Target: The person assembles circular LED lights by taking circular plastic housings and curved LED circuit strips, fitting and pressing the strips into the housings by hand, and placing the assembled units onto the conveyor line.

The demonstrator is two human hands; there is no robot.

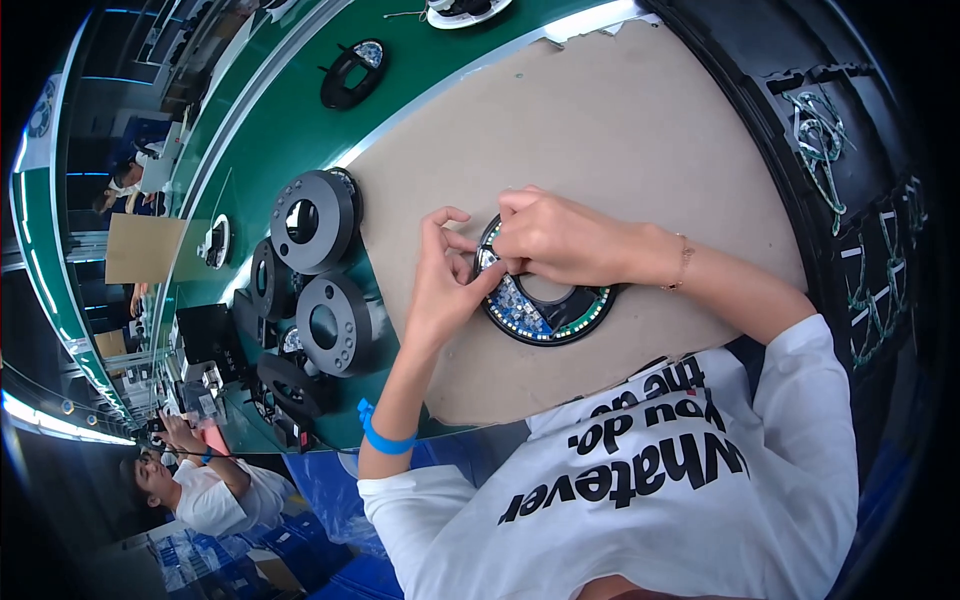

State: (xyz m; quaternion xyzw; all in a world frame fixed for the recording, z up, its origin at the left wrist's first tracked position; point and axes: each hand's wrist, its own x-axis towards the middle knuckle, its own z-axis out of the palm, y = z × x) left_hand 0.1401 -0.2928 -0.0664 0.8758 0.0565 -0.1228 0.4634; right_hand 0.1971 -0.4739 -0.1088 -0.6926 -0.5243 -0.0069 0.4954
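Note:
A ring-shaped black housing (543, 340) with a hole in its middle lies on a beige cardboard sheet. Small lights line its edge, and a blue circuit board (515, 308) covers part of its face. My left hand (445, 280) grips the housing's left rim between thumb and fingers. On the upper left of the ring, the fingers of my right hand (550, 235) are pinched together and pressed down. What they hold, if anything, is hidden by the hand. A blue band (385, 432) circles my left wrist.
The cardboard sheet (620, 120) lies on a green table. Dark round covers (312, 222) and ring parts are stacked at the left; another ring housing (354, 75) lies farther off. Black trays with green-white cables (820, 140) stand at the right. A co-worker (215, 490) sits at lower left.

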